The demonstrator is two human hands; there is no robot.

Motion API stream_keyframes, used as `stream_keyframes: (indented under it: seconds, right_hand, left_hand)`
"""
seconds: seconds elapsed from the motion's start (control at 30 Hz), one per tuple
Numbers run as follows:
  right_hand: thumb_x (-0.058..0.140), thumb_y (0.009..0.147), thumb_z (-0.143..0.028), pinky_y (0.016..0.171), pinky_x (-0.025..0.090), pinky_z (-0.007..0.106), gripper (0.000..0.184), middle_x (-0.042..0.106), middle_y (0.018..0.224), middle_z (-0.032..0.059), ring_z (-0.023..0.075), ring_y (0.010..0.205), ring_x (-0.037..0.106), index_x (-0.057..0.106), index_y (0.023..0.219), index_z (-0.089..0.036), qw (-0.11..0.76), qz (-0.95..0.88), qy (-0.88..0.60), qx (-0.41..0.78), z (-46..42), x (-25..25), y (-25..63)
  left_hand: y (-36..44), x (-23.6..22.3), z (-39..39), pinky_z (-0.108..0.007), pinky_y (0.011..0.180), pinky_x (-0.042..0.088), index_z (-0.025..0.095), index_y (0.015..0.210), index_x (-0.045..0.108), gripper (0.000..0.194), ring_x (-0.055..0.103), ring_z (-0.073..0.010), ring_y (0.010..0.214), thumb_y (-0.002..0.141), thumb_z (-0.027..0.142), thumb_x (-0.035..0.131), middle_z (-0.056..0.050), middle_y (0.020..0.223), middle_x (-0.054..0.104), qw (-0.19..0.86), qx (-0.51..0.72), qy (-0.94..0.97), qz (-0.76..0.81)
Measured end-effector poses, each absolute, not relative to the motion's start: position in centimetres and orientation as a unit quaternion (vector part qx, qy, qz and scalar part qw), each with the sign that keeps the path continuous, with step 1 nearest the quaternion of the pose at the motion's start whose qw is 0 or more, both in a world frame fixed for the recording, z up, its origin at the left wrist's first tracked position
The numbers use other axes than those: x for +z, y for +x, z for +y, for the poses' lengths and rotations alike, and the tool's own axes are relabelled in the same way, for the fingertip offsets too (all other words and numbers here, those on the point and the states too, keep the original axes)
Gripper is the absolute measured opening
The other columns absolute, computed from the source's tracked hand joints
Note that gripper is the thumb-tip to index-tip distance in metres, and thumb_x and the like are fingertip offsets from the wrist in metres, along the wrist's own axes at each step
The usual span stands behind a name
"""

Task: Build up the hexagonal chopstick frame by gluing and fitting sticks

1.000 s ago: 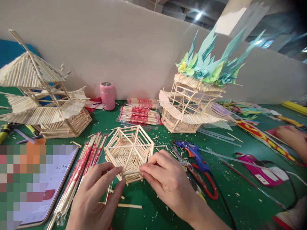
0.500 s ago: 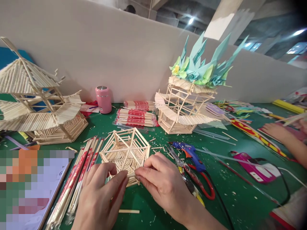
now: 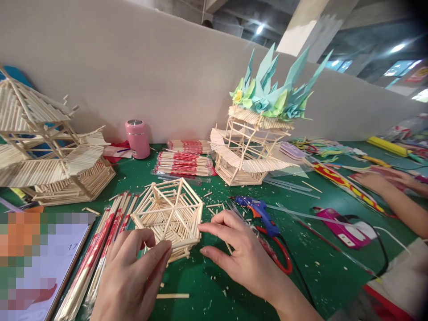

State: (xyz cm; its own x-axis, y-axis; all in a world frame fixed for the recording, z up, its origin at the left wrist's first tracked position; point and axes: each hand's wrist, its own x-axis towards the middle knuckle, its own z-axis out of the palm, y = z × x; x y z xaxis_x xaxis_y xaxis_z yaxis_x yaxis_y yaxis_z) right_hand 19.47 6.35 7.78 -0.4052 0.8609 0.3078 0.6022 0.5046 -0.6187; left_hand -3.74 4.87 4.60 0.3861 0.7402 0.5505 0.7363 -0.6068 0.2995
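The six-sided stick frame [image 3: 167,218] sits in front of the person on the green table [image 3: 207,285], between the packaged sticks [image 3: 96,249] and the blue glue gun [image 3: 257,209]. The left hand [image 3: 133,267] has thumb and forefinger nearly closed at the frame's near edge, seemingly steadying the end of the stick there — whether they truly pinch it, I cannot tell. The right hand [image 3: 237,254] has its thumb and forefinger spread, the fingertip at the frame's right near corner and the thumb free below. The step looks like seating that near stick, which calls for light pressure from the left, keeping both ends in line with the corners. The right fingertip does best nudging the corner inward gently — a hard push could skew the thin spokes or crack a joint. Holding the stick motionless would let any glue set.
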Motion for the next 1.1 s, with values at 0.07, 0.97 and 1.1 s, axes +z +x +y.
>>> stream_keyframes:
  seconds: [0.07, 0.97, 1.1]
  right_hand:
    - [0.067, 0.078, -0.016, 0.073, 0.047, 0.031, 0.028, 0.056, 0.089, 0.0050, 0.0175, 0.084, 0.053, 0.065, 0.106, -0.017, 0.308, -0.811, -0.450, 0.211, 6.5, 7.8, 19.4]
    - [0.070, 0.074, -0.019, 0.070, 0.051, 0.034, 0.022, 0.066, 0.086, 0.0068, 0.0197, 0.082, 0.061, 0.067, 0.096, -0.016, 0.363, -0.781, -0.464, 0.207, 6.3, 7.6, 18.1]
    - [0.069, 0.074, -0.019, 0.070, 0.052, 0.034, 0.021, 0.067, 0.086, 0.0057, 0.0191, 0.080, 0.062, 0.067, 0.095, -0.018, 0.372, -0.780, -0.462, 0.200, 6.4, 7.6, 18.1]
  left_hand:
    - [-3.7, 4.6, 4.9, -0.026, 0.059, 0.044, 0.021, 0.098, 0.061, 0.019, 0.052, -0.0152, 0.073, 0.080, 0.017, 0.057, -0.003, 0.085, 0.049, -0.003, 0.336, 0.832, 0.441]
    - [-3.5, 5.0, 4.8, -0.026, 0.057, 0.045, 0.021, 0.096, 0.060, 0.017, 0.050, -0.0154, 0.072, 0.080, 0.015, 0.056, -0.004, 0.084, 0.048, -0.003, 0.319, 0.839, 0.440]
    - [-3.4, 5.0, 4.9, -0.027, 0.058, 0.045, 0.021, 0.097, 0.059, 0.018, 0.050, -0.0155, 0.072, 0.080, 0.014, 0.056, -0.004, 0.084, 0.048, -0.006, 0.319, 0.840, 0.438]
